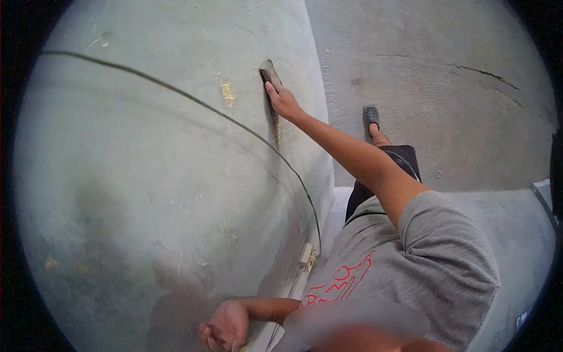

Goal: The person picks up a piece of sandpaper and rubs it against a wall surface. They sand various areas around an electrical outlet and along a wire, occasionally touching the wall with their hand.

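My right hand (283,102) is closed over a dark flat piece (268,69) and presses it against the pale grey-green wall (164,152). The hand covers much of the piece, so its exact kind does not show. At the bottom of the view my left hand (227,327) is held close to the wall, palm turned up and fingers loosely bent. Nothing shows in that palm. A yellowish worn patch (228,94) marks the wall just left of my right hand.
A dark cable (211,110) arcs out across the wall, ending at a white socket box (306,256) near my body. Concrete floor (422,88) with cracks lies beyond. One foot wears a grey clog (370,114). A pale ledge or wall (504,234) stands at the right.
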`<control>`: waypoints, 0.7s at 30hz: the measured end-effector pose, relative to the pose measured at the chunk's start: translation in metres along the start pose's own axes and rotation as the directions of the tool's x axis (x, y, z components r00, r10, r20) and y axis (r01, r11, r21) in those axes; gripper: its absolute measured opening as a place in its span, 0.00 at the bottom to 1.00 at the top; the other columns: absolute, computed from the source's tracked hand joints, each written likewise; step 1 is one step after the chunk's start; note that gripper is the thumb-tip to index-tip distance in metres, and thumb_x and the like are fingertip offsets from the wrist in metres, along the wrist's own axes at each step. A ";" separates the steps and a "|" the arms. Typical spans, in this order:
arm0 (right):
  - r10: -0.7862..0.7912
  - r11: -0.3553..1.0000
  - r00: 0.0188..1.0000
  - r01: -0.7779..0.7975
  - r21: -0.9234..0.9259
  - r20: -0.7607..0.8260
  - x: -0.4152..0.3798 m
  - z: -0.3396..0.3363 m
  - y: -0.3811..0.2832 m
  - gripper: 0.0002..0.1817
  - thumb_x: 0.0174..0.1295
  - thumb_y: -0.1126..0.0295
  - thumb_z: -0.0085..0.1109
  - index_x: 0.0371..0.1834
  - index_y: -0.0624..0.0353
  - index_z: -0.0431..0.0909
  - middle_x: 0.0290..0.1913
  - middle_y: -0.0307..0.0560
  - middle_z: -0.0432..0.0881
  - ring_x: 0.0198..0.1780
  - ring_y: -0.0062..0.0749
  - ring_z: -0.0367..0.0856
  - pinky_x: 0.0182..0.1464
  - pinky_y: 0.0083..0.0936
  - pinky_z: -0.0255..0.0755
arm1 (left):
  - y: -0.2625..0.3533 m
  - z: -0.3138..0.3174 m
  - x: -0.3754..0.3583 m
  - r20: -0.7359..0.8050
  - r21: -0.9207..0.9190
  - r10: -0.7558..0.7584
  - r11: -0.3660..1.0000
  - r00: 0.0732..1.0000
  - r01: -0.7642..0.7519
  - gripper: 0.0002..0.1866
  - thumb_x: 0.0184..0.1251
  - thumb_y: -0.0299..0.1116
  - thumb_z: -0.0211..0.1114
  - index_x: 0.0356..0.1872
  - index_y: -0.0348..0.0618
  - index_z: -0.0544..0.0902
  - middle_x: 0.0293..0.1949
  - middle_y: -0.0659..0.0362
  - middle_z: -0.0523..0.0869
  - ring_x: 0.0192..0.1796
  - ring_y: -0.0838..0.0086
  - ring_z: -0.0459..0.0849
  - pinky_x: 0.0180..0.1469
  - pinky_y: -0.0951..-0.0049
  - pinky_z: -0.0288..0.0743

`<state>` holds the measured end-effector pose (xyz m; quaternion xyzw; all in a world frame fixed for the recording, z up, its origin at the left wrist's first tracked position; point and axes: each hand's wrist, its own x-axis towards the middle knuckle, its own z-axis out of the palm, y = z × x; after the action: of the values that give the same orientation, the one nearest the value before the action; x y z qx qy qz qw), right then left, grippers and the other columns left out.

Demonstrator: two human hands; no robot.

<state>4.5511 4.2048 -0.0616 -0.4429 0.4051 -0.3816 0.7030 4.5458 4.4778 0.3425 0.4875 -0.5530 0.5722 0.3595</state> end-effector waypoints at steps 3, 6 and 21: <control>0.087 0.995 0.994 -0.083 -0.062 0.069 -0.007 -0.009 -0.010 0.29 0.71 0.58 0.37 0.71 0.60 0.50 0.72 0.57 0.49 0.73 0.47 0.48 0.71 0.28 0.46 | 0.004 0.032 -0.004 -0.146 0.079 0.049 0.996 0.988 -0.038 0.29 0.71 0.58 0.34 0.40 0.40 0.72 0.33 0.56 0.75 0.33 0.74 0.73 0.36 0.79 0.69; 0.036 0.988 0.987 -0.012 -0.154 0.155 -0.048 -0.011 0.003 0.28 0.71 0.61 0.38 0.72 0.51 0.49 0.73 0.55 0.48 0.71 0.53 0.51 0.70 0.32 0.50 | 0.014 0.060 -0.004 -0.214 0.198 0.030 0.980 0.976 0.013 0.20 0.75 0.51 0.34 0.36 0.47 0.68 0.31 0.64 0.68 0.33 0.77 0.67 0.39 0.78 0.62; -0.104 0.979 0.993 0.111 -0.169 0.049 0.033 -0.021 -0.013 0.25 0.70 0.64 0.39 0.69 0.59 0.55 0.70 0.58 0.56 0.72 0.52 0.51 0.70 0.34 0.48 | 0.015 0.088 -0.019 -0.158 0.156 -0.062 0.984 0.986 0.086 0.20 0.74 0.50 0.35 0.37 0.46 0.69 0.31 0.62 0.70 0.33 0.75 0.68 0.38 0.77 0.64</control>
<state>4.5425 4.1648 -0.0626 -0.5307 0.3978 -0.3737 0.6485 4.5510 4.3916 0.3122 0.4903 -0.4569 0.6370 0.3808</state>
